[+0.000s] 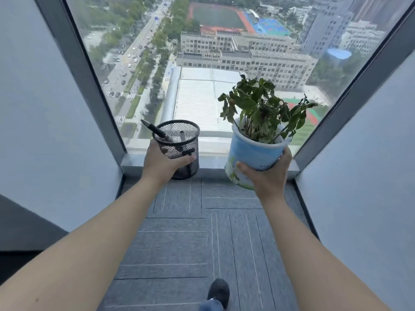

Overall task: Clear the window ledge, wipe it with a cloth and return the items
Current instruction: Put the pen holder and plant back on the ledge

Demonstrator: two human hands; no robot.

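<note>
A black mesh pen holder (179, 142) with two pens in it is gripped by my left hand (161, 163) around its side, in front of the window ledge (211, 161). A blue and white pot (251, 157) with a droopy green plant (260, 108) is gripped by my right hand (267, 173) from below, tilted a little toward me. Both items are held above the ledge's front edge. No cloth is in view.
A tall window with dark frames (94, 90) stands behind the low ledge. Grey walls close in on both sides. Grey carpet tiles (179, 243) cover the floor, and my dark shoe (219, 292) shows at the bottom.
</note>
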